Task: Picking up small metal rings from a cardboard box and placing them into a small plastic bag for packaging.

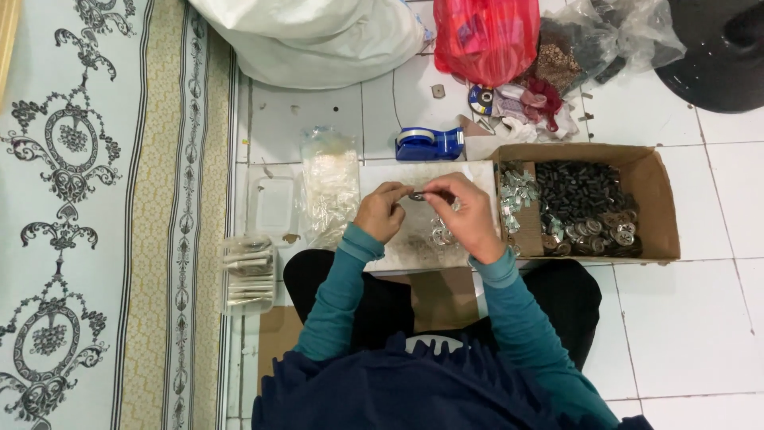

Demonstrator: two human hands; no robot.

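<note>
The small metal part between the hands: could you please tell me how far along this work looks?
Done: filled packets sit stacked in a clear container. In hand: the left hand and right hand pinch one small metal part. Left: the cardboard box holds many dark and silvery pieces.

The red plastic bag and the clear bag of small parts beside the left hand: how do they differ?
The red plastic bag is opaque-tinted and lies far from the hands, beyond the cardboard box. The clear bag is see-through, shows pale contents and sits just beside the left hand. Both rest on the tiled floor.
</note>
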